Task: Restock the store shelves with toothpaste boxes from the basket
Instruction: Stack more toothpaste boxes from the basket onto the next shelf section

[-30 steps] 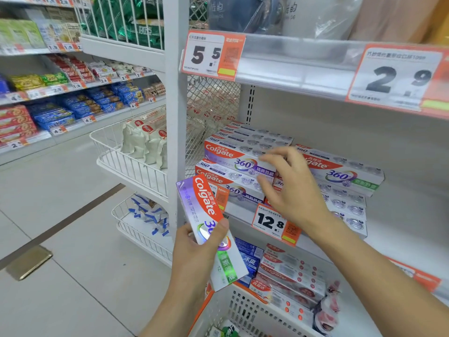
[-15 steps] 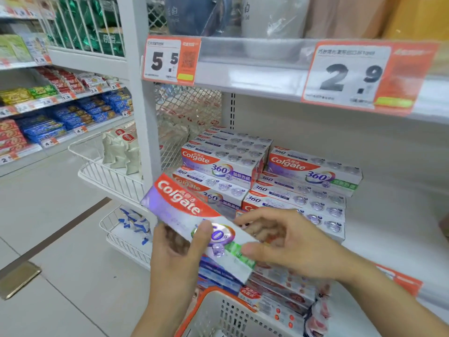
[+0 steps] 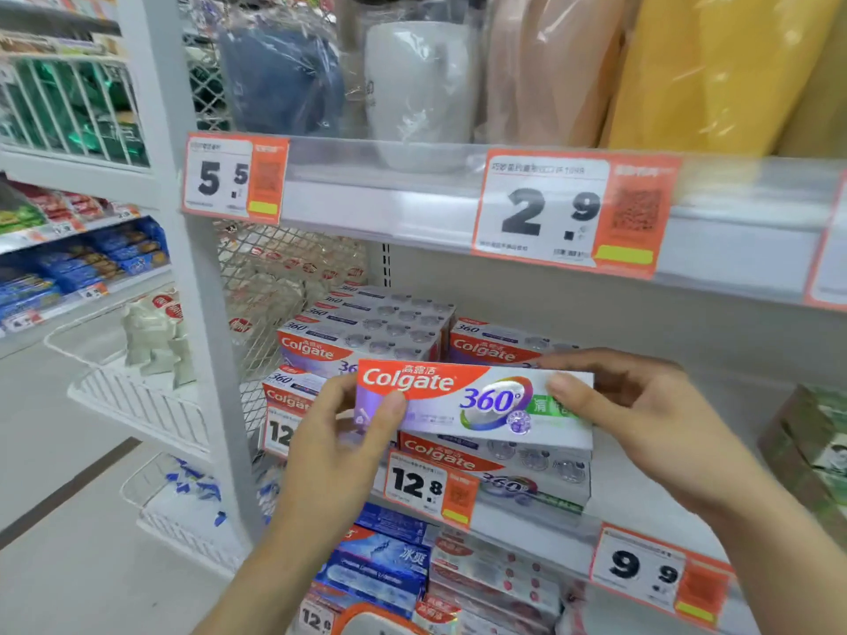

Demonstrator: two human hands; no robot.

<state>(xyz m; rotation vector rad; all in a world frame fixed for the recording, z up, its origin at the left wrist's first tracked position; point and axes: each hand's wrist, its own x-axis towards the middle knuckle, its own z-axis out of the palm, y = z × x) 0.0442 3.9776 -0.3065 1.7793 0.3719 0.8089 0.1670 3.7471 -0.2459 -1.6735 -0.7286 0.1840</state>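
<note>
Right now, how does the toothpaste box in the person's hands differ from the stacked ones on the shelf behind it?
The held red-and-white Colgate 360 box is up in the air, gripped at its ends by the left hand and right hand; the stacked Colgate boxes lie flat on the white shelf. The held box shows its whole front face; the stacked ones show mostly tops and partly hidden fronts. Both carry the same branding.

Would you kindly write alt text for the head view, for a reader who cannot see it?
Left hand and right hand hold a Colgate 360 toothpaste box level in front of stacked Colgate boxes on a store shelf, above a 12.8 price tag.
</note>
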